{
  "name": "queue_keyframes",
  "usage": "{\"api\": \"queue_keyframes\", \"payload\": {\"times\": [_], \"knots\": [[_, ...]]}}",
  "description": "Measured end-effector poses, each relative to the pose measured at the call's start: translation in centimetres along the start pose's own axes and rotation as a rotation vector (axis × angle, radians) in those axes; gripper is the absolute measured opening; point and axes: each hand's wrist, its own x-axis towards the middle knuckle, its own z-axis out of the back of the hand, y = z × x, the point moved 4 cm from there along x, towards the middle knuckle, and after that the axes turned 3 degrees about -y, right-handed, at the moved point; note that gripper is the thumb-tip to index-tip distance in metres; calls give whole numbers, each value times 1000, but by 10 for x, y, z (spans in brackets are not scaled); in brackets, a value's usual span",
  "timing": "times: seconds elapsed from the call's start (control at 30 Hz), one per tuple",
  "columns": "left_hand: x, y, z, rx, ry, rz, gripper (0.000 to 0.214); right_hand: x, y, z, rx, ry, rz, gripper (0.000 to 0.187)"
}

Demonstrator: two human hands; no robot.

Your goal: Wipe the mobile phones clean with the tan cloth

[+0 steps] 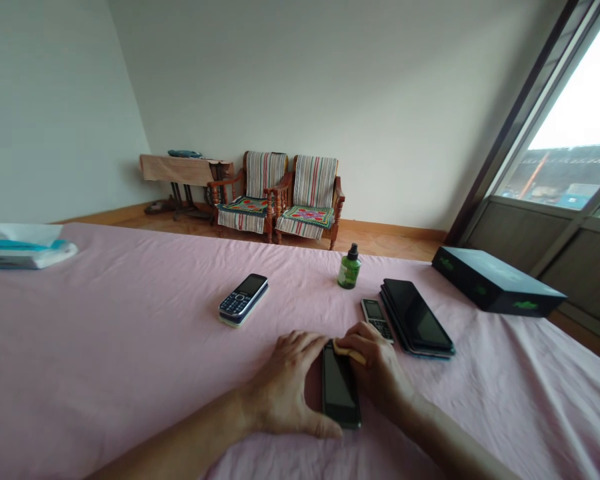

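A dark smartphone (340,385) lies face up on the pink cloth in front of me. My left hand (283,383) steadies it, thumb at its lower end and fingertips by its upper left edge. In the closed fingers of my right hand (375,363) is a small yellow cloth (351,351), pressed against the phone's upper right part. Just beyond that hand is a keypad phone (377,319), partly hidden by it. To its right, a stack of dark tablets or large phones (417,317) rests on the bed-like surface.
Farther left sits a stack of keypad phones (244,297). A green spray bottle (349,268) stands upright near the far edge. A black box (497,281) is at the right, a tissue pack (25,248) at far left. Two wooden chairs (307,217) stand against the wall.
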Motion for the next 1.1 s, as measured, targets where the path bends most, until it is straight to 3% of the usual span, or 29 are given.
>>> {"api": "queue_keyframes", "payload": {"times": [0.43,0.6,0.8,1.1], "knots": [[1,3,-3,20,-49,-38,101,-67,30,1,80,115,68,20],[3,2,-2,6,-37,-36,95,-41,19,4,63,106,-52,29],[3,2,-1,-1,-48,-27,87,7,2,0,-48,50,-21,34],[5,4,-4,41,-9,39,98,-18,15,5,69,147,-103,29]]}}
